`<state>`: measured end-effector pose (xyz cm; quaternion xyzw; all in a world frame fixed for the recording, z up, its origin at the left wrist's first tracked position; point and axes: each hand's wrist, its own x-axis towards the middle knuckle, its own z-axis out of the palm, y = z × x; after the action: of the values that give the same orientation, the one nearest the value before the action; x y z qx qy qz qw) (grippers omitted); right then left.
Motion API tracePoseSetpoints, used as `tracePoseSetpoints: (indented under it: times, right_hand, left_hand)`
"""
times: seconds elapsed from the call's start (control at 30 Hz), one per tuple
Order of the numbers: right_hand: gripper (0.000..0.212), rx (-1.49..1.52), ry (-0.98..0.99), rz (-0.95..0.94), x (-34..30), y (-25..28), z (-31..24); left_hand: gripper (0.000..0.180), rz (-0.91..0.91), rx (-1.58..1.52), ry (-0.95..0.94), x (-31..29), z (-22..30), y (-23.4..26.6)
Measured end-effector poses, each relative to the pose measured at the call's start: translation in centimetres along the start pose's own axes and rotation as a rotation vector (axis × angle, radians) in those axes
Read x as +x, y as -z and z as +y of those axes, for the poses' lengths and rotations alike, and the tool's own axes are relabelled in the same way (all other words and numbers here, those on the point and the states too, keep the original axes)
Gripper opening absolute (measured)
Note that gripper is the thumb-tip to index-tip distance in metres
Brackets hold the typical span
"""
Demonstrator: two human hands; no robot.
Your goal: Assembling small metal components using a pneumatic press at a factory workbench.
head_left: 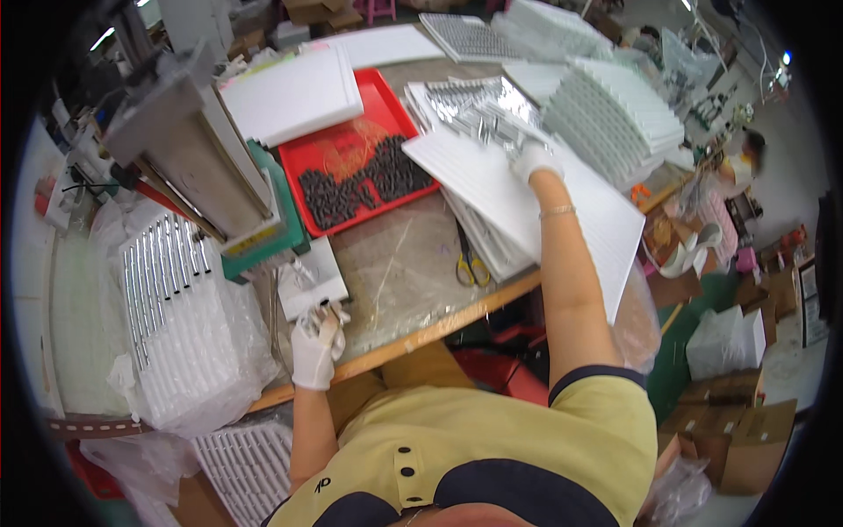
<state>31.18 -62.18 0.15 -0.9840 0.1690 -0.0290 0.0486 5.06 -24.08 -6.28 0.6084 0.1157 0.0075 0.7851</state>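
Note:
My left hand (314,350), in a white glove with bare fingertips, is closed around short shiny metal pieces (335,314) at the table's front edge; a dark end shows among them. Just beyond it a pale metal plate (314,279) bears another small shiny part (304,270), at the foot of a green-based press (255,241). My right arm stretches far to the right. Its gloved hand (534,162) is at a heap of shiny metal tubes (492,127) lying on a white ribbed foam sheet (580,220); blur hides its fingers.
A red tray (303,189) of small black parts (351,189) stands mid-table. Yellow-handled scissors (472,268) lie near the front edge. Wrapped rows of chrome tubes (162,263) sit left of the press. Stacked foam trays (610,119) rise at the far right; another person (745,162) is beyond.

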Motion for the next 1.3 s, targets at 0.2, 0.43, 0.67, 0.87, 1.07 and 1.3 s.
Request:
tracePoseSetpoints:
  times: [0.2,0.43,0.67,0.87,1.07,1.3]
  right_hand:
    - [0.042,-0.007,-0.019,-0.161,-0.8,1.4,-0.2]
    - [0.023,0.574,0.29,0.014,-7.9,6.2,-5.1]
    - [0.026,1.419,0.725,-0.53,-21.8,-0.6,-12.5]
    - [0.024,1.401,0.528,-0.622,-24.3,-4.2,-14.3]
    - [0.024,1.158,0.649,-0.239,-25.3,-3.8,-14.0]
    - [0.018,1.786,0.39,-0.769,-25.2,-0.1,-11.8]
  left_hand:
    - [0.021,-0.031,0.087,0.024,0.1,-0.7,1.2]
    - [0.019,0.036,0.297,-0.058,1.1,-0.1,-1.0]
    - [0.019,-0.049,0.152,-0.061,1.6,-0.2,-2.3]
    - [0.016,-0.023,0.073,-0.007,0.3,-0.8,-1.0]
    - [0.02,0.051,0.007,-0.054,-0.1,-0.9,-0.5]
    - [0.021,0.139,0.38,-0.351,-0.7,0.7,0.0]
